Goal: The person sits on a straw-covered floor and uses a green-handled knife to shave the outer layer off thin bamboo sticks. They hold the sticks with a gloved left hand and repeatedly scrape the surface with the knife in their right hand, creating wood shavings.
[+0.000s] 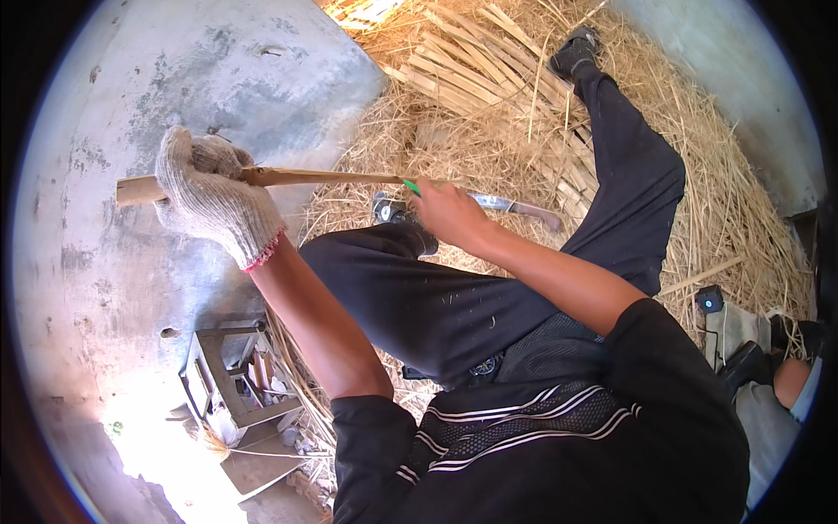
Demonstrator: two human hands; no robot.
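Observation:
My left hand (214, 188), in a white knitted glove with a red cuff edge, is closed around a split bamboo strip (327, 176). The strip's wide end juts out on the left, and its thin end runs level toward my bare right hand (449, 214). That hand is closed on a small green object (410, 186), mostly hidden by the fingers, so its kind cannot be made out. The strip's thin end meets it there. Just behind my right hand lies a long-bladed knife (534, 212) with a brown wooden handle, over the straw.
Many split bamboo strips (463, 74) lie on straw (724, 183) ahead. A worn whitewashed wall (96, 288) rises on the left, with a small wooden stool frame (214, 384) holding scraps below it. Another person's arm (790, 382) shows at far right. My legs stretch across the straw.

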